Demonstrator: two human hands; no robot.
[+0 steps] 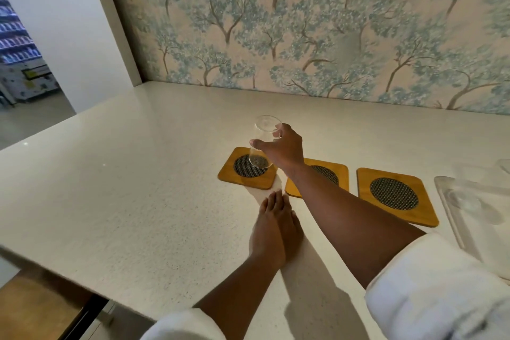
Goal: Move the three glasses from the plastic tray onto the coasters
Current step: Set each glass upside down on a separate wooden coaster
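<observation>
Three wooden coasters with dark mesh centres lie in a row on the white counter. On the left coaster (242, 178) stands a clear glass (262, 143), and my right hand (281, 149) grips its upper part from the right. My right forearm crosses the middle coaster (335, 171) and hides part of it. The right coaster (397, 196) is bare. My left hand (276, 226) rests flat on the counter in front of the coasters, fingers together, holding nothing. At the far right sits the clear plastic tray (447, 201), in which I make out one blurred glass (469, 201).
The speckled white counter (138, 188) ends at a patterned wall behind the coasters. Its left and front edges drop off to a floor and a wooden surface below. White sleeves cover both upper arms.
</observation>
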